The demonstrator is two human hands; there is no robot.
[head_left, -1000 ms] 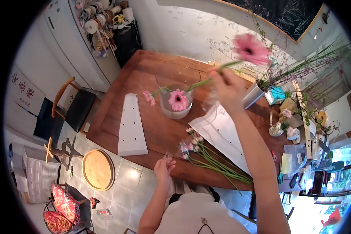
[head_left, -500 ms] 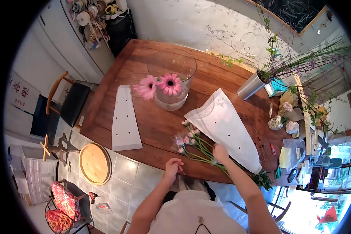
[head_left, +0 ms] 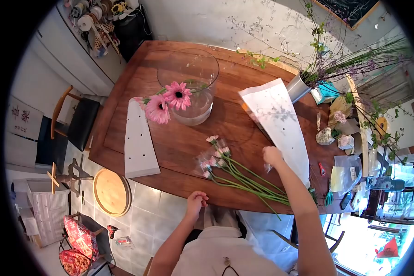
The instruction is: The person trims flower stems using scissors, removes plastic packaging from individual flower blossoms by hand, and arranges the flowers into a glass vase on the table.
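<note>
As far as could be seen, left paper (head_left: pixel 141 147): lay flat on the table (head_left: pixel 181 158), near the gerberas (head_left: pixel 177 95).
Gerberas: already placed, at least 2; leaned out over the left rim of the glass vase (head_left: pixel 193 119).
Left hand (head_left: pixel 198 201): hung loosely curled by the table's front edge, holding nothing visible; could not tell whether together or apart at the tips.
Small pink flowers (head_left: pixel 222 162): lay on the table, partly in clear wrap (head_left: pixel 201 161), left outside the glass vase.
Right hand (head_left: pixel 273 157): rested curled at the left edge of the right paper (head_left: pixel 285 131); could not tell whether clamped on it.
Silver vase (head_left: pixel 298 89): already held tall sprays (head_left: pixel 349 71).
</note>
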